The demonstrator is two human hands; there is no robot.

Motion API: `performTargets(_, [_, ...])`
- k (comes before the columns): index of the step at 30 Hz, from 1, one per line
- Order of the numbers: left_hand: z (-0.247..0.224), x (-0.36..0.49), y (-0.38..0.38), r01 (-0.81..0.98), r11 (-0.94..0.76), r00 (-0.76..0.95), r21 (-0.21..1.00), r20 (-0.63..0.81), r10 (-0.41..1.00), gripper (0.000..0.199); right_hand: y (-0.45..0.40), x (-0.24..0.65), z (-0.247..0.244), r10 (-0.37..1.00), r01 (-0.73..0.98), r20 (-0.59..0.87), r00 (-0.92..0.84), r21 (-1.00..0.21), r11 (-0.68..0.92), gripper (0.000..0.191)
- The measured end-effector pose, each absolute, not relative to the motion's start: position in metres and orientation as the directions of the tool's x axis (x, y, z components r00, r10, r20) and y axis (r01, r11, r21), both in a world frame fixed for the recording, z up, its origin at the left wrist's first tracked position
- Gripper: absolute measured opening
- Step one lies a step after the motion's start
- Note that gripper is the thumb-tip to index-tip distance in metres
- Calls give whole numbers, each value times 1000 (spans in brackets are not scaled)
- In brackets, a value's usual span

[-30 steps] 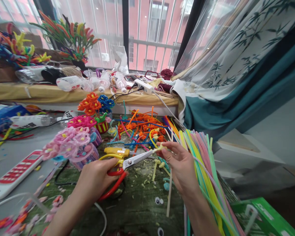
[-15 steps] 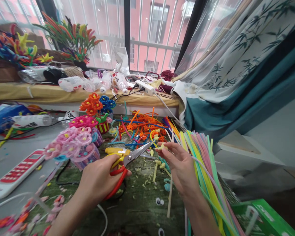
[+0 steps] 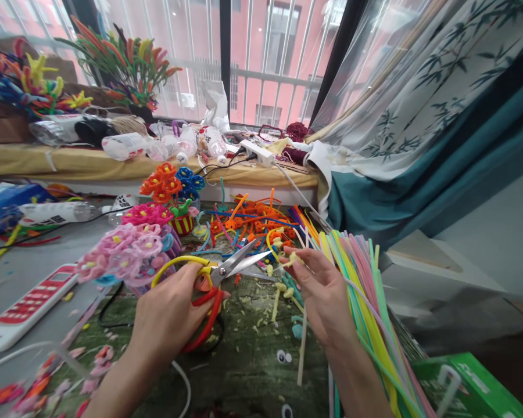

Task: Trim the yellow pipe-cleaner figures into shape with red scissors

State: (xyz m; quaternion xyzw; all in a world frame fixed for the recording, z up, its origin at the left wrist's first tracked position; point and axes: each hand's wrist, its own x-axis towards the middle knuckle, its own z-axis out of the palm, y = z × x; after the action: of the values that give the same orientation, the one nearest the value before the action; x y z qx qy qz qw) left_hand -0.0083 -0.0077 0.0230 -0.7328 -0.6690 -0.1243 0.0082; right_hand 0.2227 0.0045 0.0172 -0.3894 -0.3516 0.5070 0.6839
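Observation:
My left hand is wrapped round the red and yellow handles of the scissors, whose blades are parted and point right. Between the fingertips of my right hand is a small pale yellow fuzzy piece, just right of the blade tips and apart from them. Below it, pale yellow stems and clippings lie on the dark green surface. A yellow glue gun seen earlier is mostly hidden behind the scissors and left hand.
Pink flowers stand left of the scissors. Orange pieces lie behind the hands. A bundle of pastel stems lies beside my right arm, near a green box. Far left are a remote-like white and red device and bottles.
The scissor blades have opened wider and the yellow handle has swung up. My left hand has shifted slightly left, and my right hand has moved slightly right with the yellow piece.

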Motion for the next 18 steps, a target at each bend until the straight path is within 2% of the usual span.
performTargets(5, [23,-5,-7,925,-185,172,332,68,983,41,3,222,19,967,-449,134,216,-866,220,19])
performTargets(13, [16,6,-13,897,-282,242,340,157,958,40,2,216,17,955,-446,157,253,-857,259,20])
performTargets(16, [15,8,-12,883,-274,214,381,194,957,39,2,213,14,945,-425,151,289,-865,268,19])
performTargets(18, [14,9,-11,860,-244,162,449,214,963,37,2,211,13,947,-423,149,285,-867,264,20])
